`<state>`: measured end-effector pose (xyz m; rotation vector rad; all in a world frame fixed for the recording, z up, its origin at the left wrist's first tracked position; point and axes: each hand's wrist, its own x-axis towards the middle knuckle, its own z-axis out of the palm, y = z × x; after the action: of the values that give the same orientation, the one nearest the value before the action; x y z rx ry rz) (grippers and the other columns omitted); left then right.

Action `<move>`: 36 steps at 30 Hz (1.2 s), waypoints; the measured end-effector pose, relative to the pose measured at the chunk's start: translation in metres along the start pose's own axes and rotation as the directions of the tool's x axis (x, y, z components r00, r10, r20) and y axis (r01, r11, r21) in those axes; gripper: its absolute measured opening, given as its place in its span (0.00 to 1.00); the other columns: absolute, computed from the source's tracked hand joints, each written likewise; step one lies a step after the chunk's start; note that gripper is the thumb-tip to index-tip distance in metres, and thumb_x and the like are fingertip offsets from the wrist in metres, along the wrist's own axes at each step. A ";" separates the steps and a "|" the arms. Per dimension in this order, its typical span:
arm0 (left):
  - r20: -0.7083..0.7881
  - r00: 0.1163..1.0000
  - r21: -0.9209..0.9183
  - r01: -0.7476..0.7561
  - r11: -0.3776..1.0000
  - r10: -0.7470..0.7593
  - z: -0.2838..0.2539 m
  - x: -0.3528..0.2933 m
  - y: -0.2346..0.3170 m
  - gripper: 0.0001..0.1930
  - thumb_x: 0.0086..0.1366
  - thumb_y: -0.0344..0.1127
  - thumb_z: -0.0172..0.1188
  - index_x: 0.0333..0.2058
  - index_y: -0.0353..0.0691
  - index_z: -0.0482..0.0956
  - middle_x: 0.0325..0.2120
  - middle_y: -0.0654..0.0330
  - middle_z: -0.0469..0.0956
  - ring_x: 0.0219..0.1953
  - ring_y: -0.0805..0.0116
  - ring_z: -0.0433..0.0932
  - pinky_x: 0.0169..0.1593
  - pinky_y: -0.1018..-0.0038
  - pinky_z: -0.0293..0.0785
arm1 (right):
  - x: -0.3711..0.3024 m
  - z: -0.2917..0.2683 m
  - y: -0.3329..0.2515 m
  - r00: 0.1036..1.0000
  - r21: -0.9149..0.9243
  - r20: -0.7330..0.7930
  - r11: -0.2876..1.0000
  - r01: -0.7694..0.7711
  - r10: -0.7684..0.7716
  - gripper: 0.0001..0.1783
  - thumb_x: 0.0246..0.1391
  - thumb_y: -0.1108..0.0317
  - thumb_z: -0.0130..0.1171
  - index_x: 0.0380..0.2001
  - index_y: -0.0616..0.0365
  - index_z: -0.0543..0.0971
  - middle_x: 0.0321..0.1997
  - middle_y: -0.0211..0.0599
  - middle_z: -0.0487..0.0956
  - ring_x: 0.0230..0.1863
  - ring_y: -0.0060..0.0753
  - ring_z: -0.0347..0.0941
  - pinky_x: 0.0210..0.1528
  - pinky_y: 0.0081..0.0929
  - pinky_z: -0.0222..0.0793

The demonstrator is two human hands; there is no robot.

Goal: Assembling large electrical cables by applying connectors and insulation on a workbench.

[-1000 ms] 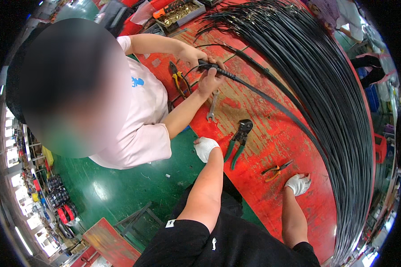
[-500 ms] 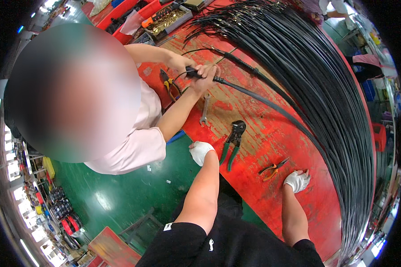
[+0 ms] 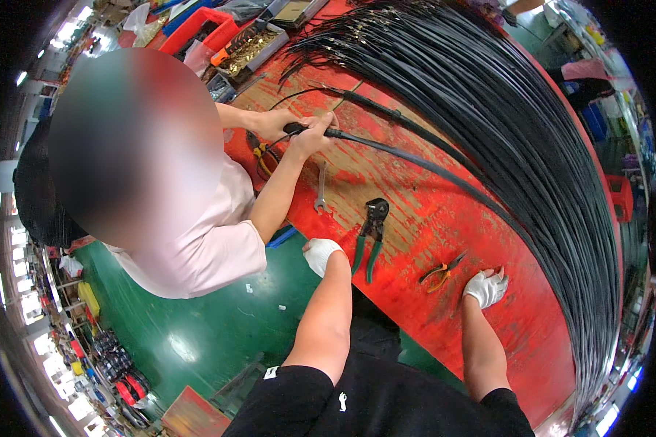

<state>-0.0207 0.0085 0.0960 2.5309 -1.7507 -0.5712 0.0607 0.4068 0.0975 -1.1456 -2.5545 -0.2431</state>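
Note:
My left hand (image 3: 321,257), in a white glove, is at the table's near edge, its fingers mostly hidden behind the hand. My right hand (image 3: 486,288), gloved too, rests on the red table with loosely bent fingers slightly apart and nothing visible in them. Just left of it lie small orange-handled pliers (image 3: 439,274). A green-handled crimping tool (image 3: 372,233) lies to the right of my left hand, apart from it. At the far left a co-worker in a pale pink shirt (image 3: 189,255) grips the end of a black cable (image 3: 393,155) with both bare hands.
A big bundle of black cables (image 3: 503,138) curves along the right side of the worn red table (image 3: 408,328). Near the co-worker lie a wrench (image 3: 321,188) and yellow-handled pliers (image 3: 259,151). Trays of small brass parts (image 3: 259,51) and a red bin (image 3: 204,33) stand at the back.
The view has shifted a little. The co-worker's head and hands have moved, still holding the cable end. My hands stay in about the same places on the table.

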 end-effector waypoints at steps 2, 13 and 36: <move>-0.026 1.000 0.016 0.016 1.000 -0.016 0.005 0.004 -0.003 0.27 0.71 0.42 0.36 0.26 0.35 0.84 0.27 0.46 0.84 0.32 0.47 0.85 0.38 0.53 0.82 | -0.001 -0.004 -0.003 1.000 0.016 0.008 1.000 0.002 -0.002 0.22 0.60 0.59 0.54 0.56 0.51 0.74 0.63 0.49 0.71 0.64 0.52 0.66 0.65 0.51 0.60; -0.136 0.990 -0.001 -0.043 0.999 0.042 0.033 0.011 -0.014 0.26 0.69 0.41 0.39 0.23 0.36 0.83 0.24 0.47 0.84 0.29 0.47 0.85 0.34 0.52 0.81 | 0.002 -0.003 -0.002 1.000 0.012 -0.022 1.000 -0.006 0.006 0.22 0.58 0.61 0.55 0.56 0.50 0.75 0.63 0.49 0.72 0.63 0.52 0.66 0.65 0.51 0.61; 0.429 -0.846 -0.014 -0.356 -0.934 0.316 -0.007 -0.042 0.054 0.11 0.65 0.45 0.57 0.43 0.55 0.84 0.26 0.66 0.77 0.34 0.64 0.75 0.42 0.66 0.72 | 0.001 0.003 0.002 0.999 -0.025 -0.040 0.999 0.022 -0.023 0.21 0.60 0.60 0.55 0.55 0.51 0.74 0.61 0.49 0.72 0.62 0.52 0.67 0.64 0.51 0.61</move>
<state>-0.0801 0.0246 0.1262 -1.2838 -2.9138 0.1789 0.0610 0.4097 0.0953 -1.1104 -2.5372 -0.3013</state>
